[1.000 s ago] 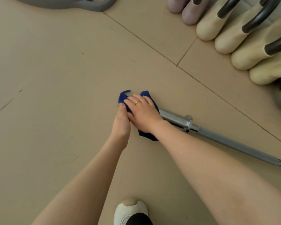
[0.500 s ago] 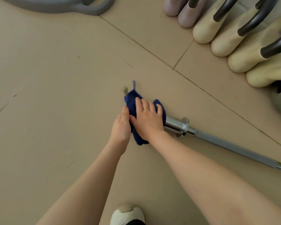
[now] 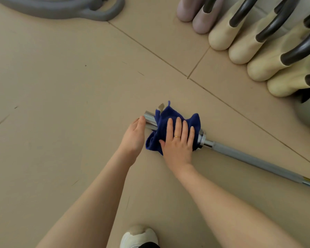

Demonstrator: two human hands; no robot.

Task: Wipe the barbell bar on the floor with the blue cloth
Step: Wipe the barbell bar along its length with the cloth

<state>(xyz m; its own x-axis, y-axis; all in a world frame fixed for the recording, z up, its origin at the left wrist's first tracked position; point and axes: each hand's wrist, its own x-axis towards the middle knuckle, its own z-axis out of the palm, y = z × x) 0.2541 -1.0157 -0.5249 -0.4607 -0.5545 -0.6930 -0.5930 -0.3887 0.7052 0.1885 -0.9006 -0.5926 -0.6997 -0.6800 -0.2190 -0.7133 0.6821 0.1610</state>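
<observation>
A steel barbell bar (image 3: 254, 161) lies on the tan floor, running from the middle toward the lower right. Its shiny sleeve end (image 3: 149, 119) shows bare at the left. A crumpled blue cloth (image 3: 168, 119) is draped over the sleeve. My right hand (image 3: 177, 142), with a gold ring, presses flat on the cloth with straight fingers. My left hand (image 3: 134, 136) rests beside the sleeve end, fingertips touching the metal.
A row of cream and mauve kettlebells (image 3: 240, 43) with dark handles stands at the upper right. A grey curved piece of equipment (image 3: 75, 9) lies at the top left. My white shoe (image 3: 139, 237) shows at the bottom edge. Floor mat seams (image 3: 188, 76) cross behind the bar.
My right hand has slid the cloth to the right along the sleeve toward the collar, baring the shiny end. The left hand has stayed near the bar's tip.
</observation>
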